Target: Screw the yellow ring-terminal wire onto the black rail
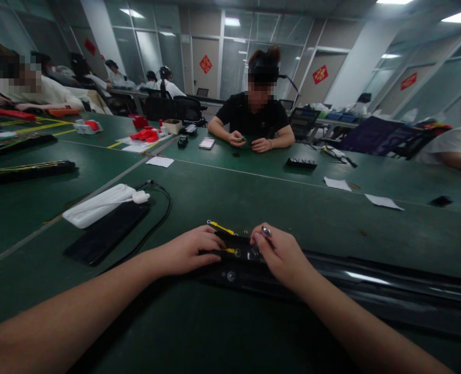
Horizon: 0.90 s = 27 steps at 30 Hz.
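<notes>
A long, glossy black housing (370, 278) lies across the table in front of me, reaching off to the right. My left hand (197, 248) rests at its left end, the fingers closing around a short yellow wire (229, 251) with a ring terminal. Above that hand, another yellow wire (221, 227) with ring ends lies at the housing's far edge. My right hand (279, 252) is closed around a shiny metal tool (267, 231), whose rounded end sticks up; its lower part is hidden. A round metal screw head (231, 276) shows on the near side.
To the left lie a black phone (106, 236), a white power bank (98, 205) and a black cable (164, 218). Across the green table, a person (254, 114) handles a small part. A black strip (301, 164) and paper slips (337, 184) lie beyond my right hand.
</notes>
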Motion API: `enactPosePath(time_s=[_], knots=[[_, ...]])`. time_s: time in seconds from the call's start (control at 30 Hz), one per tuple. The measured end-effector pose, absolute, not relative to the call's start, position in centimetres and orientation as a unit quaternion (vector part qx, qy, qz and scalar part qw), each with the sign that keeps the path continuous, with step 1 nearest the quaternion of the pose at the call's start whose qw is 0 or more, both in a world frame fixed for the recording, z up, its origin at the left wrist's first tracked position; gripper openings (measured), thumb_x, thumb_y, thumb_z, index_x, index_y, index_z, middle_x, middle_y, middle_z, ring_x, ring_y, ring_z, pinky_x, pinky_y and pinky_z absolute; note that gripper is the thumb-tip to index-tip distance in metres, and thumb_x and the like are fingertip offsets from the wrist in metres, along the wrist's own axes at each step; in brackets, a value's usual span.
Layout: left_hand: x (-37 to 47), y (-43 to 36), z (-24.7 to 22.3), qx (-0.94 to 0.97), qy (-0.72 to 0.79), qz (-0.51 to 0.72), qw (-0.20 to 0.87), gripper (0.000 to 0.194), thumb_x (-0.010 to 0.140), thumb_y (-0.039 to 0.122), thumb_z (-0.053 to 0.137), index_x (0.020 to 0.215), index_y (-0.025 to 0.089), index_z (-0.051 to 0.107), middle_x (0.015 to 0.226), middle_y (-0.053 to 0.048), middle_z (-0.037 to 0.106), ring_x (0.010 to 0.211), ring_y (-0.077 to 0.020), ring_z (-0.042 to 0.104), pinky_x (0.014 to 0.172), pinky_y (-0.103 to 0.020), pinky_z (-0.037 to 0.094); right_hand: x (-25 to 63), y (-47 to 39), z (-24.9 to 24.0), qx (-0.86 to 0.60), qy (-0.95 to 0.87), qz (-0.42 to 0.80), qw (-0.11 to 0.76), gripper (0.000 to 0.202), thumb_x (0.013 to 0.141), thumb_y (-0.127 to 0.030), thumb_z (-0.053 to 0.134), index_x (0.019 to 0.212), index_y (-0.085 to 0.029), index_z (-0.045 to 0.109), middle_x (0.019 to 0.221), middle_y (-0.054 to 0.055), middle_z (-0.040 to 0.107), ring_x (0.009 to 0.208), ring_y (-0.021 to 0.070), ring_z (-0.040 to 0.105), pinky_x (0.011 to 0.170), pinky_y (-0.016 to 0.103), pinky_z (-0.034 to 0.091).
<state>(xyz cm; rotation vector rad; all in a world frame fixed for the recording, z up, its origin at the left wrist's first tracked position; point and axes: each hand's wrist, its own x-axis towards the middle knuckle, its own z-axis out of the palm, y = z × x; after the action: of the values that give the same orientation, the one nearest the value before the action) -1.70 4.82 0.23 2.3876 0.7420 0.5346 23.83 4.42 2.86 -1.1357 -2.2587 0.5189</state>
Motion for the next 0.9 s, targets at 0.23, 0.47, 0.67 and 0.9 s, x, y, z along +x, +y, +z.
enactPosePath(time_s=[0.23, 0.47, 0.67, 0.9], knots=[[-1.78, 4.84, 0.22, 0.895, 0.28, 0.197, 0.286, 0.014, 0.093, 0.022, 0.058, 0.102, 0.021, 0.069, 0.112, -0.004, 0.068, 0.114, -0.0218, 0.052, 0.104, -0.04, 0.037, 23.82, 4.63, 3.03, -0.436, -0.838, 0.217, 0.246, 0.015, 0.096, -0.022, 0.043, 0.086, -0.02, 0.055, 0.07, 0.0, 0.058, 0.062, 0.0153, 0.055, 0.059, 0.028, 0.038], [-1.8, 4.94, 0.03, 0.897, 0.272, 0.202, 0.285, 0.013, 0.092, 0.021, 0.059, 0.102, 0.02, 0.068, 0.11, -0.004, 0.068, 0.111, -0.022, 0.053, 0.103, -0.04, 0.038, 24.35, 5.01, 2.28, -0.396, -0.817, 0.304, 0.287, 0.016, 0.098, -0.023, 0.04, 0.091, -0.02, 0.054, 0.077, 0.001, 0.06, 0.067, 0.0152, 0.058, 0.064, 0.03, 0.044], [-1.7, 4.92, 0.06, 0.898, 0.272, 0.198, 0.282, 0.013, 0.093, 0.022, 0.058, 0.102, 0.02, 0.068, 0.111, -0.004, 0.067, 0.113, -0.0217, 0.051, 0.103, -0.039, 0.037, 24.31, 4.8, 2.28, -0.331, -0.822, 0.347, 0.306, 0.016, 0.098, -0.019, 0.039, 0.095, -0.02, 0.054, 0.093, 0.004, 0.058, 0.074, 0.0145, 0.058, 0.072, 0.032, 0.048], [-1.79, 4.98, -0.06, 0.896, 0.272, 0.206, 0.283, 0.015, 0.092, 0.021, 0.059, 0.104, 0.021, 0.068, 0.11, -0.004, 0.068, 0.112, -0.0213, 0.052, 0.104, -0.039, 0.036, 24.5, 4.8, 2.26, -0.299, -0.852, 0.329, 0.278, 0.018, 0.098, -0.016, 0.038, 0.098, -0.022, 0.055, 0.098, 0.005, 0.059, 0.083, 0.017, 0.056, 0.077, 0.034, 0.047]])
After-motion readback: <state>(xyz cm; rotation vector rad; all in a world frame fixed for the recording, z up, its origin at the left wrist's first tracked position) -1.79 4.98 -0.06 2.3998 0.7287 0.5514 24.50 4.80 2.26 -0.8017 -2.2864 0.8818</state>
